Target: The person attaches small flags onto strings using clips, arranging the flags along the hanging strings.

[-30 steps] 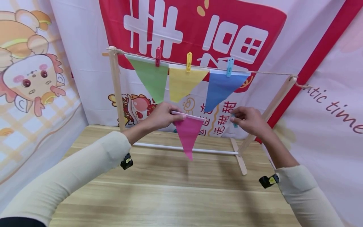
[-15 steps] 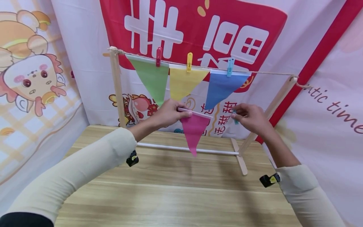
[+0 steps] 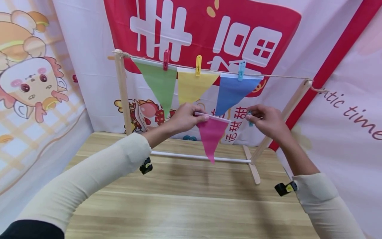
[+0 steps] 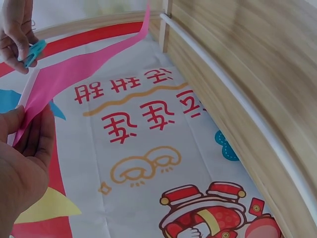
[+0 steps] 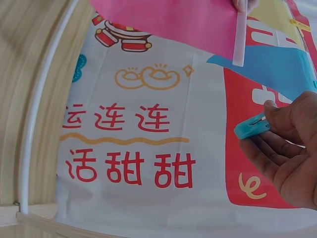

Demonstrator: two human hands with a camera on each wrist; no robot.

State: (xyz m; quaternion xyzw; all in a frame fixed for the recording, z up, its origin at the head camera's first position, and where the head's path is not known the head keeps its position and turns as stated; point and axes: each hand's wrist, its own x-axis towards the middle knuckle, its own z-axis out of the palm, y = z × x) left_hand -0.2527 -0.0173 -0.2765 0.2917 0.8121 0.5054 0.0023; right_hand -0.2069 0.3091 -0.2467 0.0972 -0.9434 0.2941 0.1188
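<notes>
My left hand (image 3: pixel 188 118) pinches a pink triangular pennant (image 3: pixel 212 133) by the left part of its white top strip, and the pennant's tip hangs down. To its right, my right hand (image 3: pixel 267 121) holds a light blue clothespin (image 5: pixel 251 128) between thumb and fingers, apart from the pennant. Above both hands a twine line (image 3: pixel 283 77) runs between two wooden posts. A green pennant (image 3: pixel 161 83), a yellow pennant (image 3: pixel 195 86) and a blue pennant (image 3: pixel 235 91) hang from it, clipped by a red clothespin (image 3: pixel 166 60), a yellow clothespin (image 3: pixel 198 65) and another light blue clothespin (image 3: pixel 241 70).
The left wooden post (image 3: pixel 123 93) and right wooden post (image 3: pixel 293 99) stand on the wood-grain table (image 3: pixel 179 205). A white rod (image 3: pixel 223 159) joins them low down, with a wooden foot (image 3: pixel 253 169) at the right. A printed cloth (image 3: pixel 98 99) hangs behind.
My left hand has moved to the right and slightly up with the pink pennant, closer to the right hand. The right hand with the clothespin has shifted slightly up and right.
</notes>
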